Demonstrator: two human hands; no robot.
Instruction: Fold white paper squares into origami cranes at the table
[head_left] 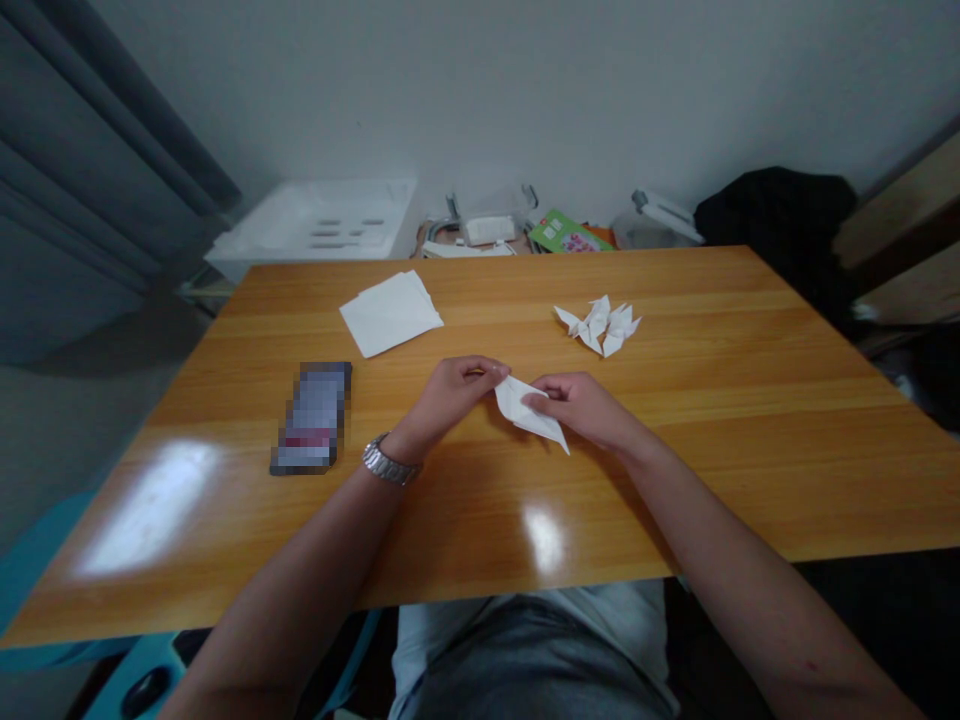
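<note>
A folded piece of white paper (534, 413) is held between my two hands above the wooden table. My left hand (459, 388), with a metal watch on its wrist, pinches the paper's upper left corner between thumb and fingers. On the other side my right hand (577, 405) grips it, thumb on top and fingers behind. One pointed end of the paper sticks out down to the right. Beyond my right hand lies a cluster of folded white paper figures (600, 325), close together. A stack of white paper sheets (391, 313) rests farther back on the left.
A phone (312, 418), its picture blurred, lies on the wooden table (712, 400) to the left. Behind the far edge stand a white plastic bin (322, 220), a green booklet (568, 235) and clear containers. Something black (776, 225) sits at the back right.
</note>
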